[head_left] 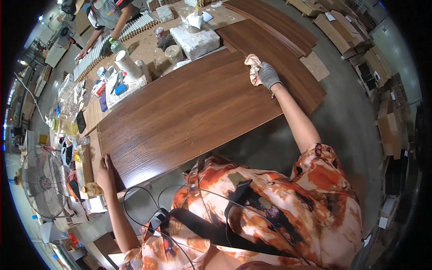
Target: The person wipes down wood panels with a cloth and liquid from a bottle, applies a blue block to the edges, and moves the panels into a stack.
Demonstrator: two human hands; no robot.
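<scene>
A long brown wood-grain panel (180, 117) lies flat across the worktable in front of me. At its left end my bare left hand (105, 174) grips the short edge, its fingertips showing beside the corner. My right hand (269, 76), in a grey glove, is closed round a crumpled pale pinkish rag (254, 68). That rag rests on the panel near its far right end. The fingers under the glove are partly hidden by the cloth. More brown panels (288, 27) are stacked beyond and to the right.
Behind the panel stand a white plastered block (195, 39), a white cup (122, 58), a blue-handled tool (120, 89) and jars. A co-worker (110, 15) handles stacked strips at the far left. A fan (44, 182) stands left; cardboard boxes (339, 33) line the right.
</scene>
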